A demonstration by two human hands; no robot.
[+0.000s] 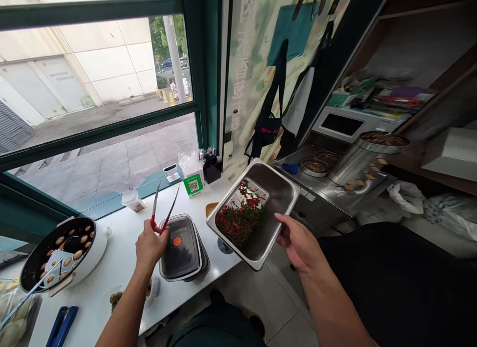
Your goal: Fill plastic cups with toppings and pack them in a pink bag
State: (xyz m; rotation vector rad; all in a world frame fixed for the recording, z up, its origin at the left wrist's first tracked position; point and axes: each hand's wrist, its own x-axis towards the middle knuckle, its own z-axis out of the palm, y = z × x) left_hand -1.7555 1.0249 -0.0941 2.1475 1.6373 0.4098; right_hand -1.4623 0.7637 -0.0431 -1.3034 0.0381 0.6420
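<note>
My right hand (298,242) grips the near right rim of a rectangular stainless steel pan (280,188), thumb over the edge. The pan is held tilted beyond the table's edge. Chopped red and green peppers (240,215) lie heaped toward its left end. My left hand (149,245) is closed on a pair of metal tongs (155,203) with red grips, their arms pointing up and spread apart. Just right of that hand stands a lidded rectangular container (181,250) with an orange spot on its dark lid, stacked on another.
A round pot (100,247) of eggs in dark liquid stands on the white table (122,232) at left, near a blue stapler-like object (62,327). A QR-code sign (194,185) stands by the window. At right are a steel counter (335,203) and a microwave (343,123).
</note>
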